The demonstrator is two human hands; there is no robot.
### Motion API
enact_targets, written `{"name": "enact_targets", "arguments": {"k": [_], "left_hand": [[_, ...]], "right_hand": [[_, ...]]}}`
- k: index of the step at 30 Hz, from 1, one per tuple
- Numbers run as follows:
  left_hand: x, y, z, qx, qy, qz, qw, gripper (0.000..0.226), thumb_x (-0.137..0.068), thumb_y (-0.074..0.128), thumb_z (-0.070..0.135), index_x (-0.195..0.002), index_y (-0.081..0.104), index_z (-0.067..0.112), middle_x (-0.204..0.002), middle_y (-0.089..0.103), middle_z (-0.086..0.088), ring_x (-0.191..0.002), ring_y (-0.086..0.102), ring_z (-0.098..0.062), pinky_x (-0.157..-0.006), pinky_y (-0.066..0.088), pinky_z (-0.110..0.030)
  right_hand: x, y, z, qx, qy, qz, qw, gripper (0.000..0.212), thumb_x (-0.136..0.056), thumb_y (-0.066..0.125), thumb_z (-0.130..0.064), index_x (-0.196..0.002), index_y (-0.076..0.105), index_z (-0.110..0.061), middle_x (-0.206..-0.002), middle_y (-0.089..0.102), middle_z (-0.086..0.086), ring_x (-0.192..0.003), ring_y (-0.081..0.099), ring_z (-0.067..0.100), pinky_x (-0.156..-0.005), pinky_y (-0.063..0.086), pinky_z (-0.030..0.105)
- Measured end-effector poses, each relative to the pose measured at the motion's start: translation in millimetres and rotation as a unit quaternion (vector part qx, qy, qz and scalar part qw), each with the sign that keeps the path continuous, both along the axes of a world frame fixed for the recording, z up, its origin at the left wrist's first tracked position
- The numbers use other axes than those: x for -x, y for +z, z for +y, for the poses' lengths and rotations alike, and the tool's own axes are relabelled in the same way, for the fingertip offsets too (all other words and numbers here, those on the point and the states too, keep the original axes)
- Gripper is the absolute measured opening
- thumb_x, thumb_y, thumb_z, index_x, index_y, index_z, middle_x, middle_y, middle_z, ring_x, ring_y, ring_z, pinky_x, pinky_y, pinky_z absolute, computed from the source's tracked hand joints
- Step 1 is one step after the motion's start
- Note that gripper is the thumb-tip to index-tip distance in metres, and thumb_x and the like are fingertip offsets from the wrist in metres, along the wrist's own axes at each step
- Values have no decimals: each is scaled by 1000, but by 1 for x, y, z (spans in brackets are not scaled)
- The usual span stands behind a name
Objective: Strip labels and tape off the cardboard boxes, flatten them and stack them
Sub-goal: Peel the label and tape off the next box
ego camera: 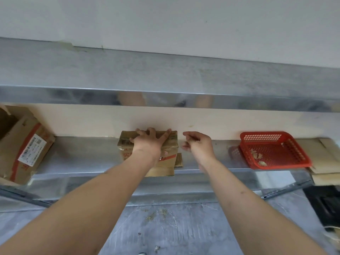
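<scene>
Left hand (147,144) presses on a box (172,144), fingers spread; right hand (197,144) beside it hangs loosely curled, empty. Flat cardboard (325,162) lies far to its right. A labelled box (24,144) far left of the left hand wants stripping.

1. A pale grey-white wall (165,19) fills the top.
2. A galvanised metal shelf (165,70) runs across below it, its front lip shiny.
3. A cream wall panel (82,120) backs the steel worktop (82,155).
4. The grey floor (184,232) is mottled, with scattered crumbs.
</scene>
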State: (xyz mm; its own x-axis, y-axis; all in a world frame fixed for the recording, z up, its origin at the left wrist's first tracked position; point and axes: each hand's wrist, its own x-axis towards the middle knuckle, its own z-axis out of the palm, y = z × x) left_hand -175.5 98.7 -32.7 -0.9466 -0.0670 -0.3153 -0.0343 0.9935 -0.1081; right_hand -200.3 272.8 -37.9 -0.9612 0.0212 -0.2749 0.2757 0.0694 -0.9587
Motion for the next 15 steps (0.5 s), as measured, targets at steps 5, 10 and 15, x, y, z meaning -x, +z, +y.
{"name": "enact_targets", "arguments": {"k": [5, 10, 15], "left_hand": [[6, 3, -5, -4, -17, 5, 1000, 86, -96, 47, 69, -156, -12, 54, -151, 30, -16, -135, 33, -55, -96, 51, -60], [12, -1, -8, -7, -18, 11, 1000, 86, -94, 48, 71, -155, -10, 55, -147, 34, -14, -130, 38, -51, -94, 52, -56], [17, -7, -7, -7, -8, 16, 1000, 89, -93, 51, 70, -154, -12, 57, -145, 36, -13, -126, 40, -49, -97, 50, -54]], "right_hand": [[7, -3, -15, -68, -68, -40, 995, 23, -90, 69, 1, -104, 71, -18, -91, 72, 12, -67, 72, 20, -75, 65, 38], [9, -12, -17, -154, -57, -12, 986, 11, -83, 85, -20, -76, 76, -20, -74, 76, 0, -74, 76, 21, -69, 66, 37], [5, -15, -5, -173, 41, -6, 984, 18, -83, 84, -40, -78, 77, -24, -69, 76, -8, -68, 73, 8, -76, 61, 30]]}}
